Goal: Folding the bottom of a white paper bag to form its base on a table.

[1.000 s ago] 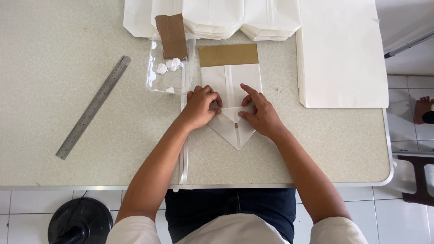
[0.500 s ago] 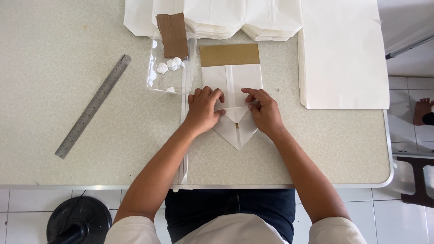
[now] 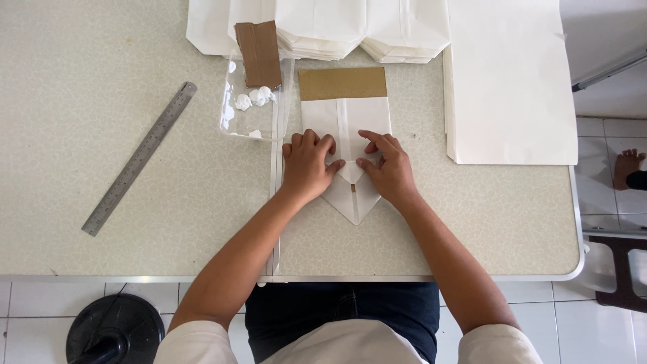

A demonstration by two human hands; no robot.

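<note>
Now, both palms down on the white folded paper piece mid-table; left hand flat, fingers spread, right hand pinning the flap with fingertips, neither gripping; uneven pressure could skew the crease, I'd say; glue tray sits close.

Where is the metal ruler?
The ruler lies slanted on the table's left part, apart from the left hand and the clear tray.

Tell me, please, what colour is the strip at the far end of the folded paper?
The strip is brown, like cardboard; the head view shows it.
</note>
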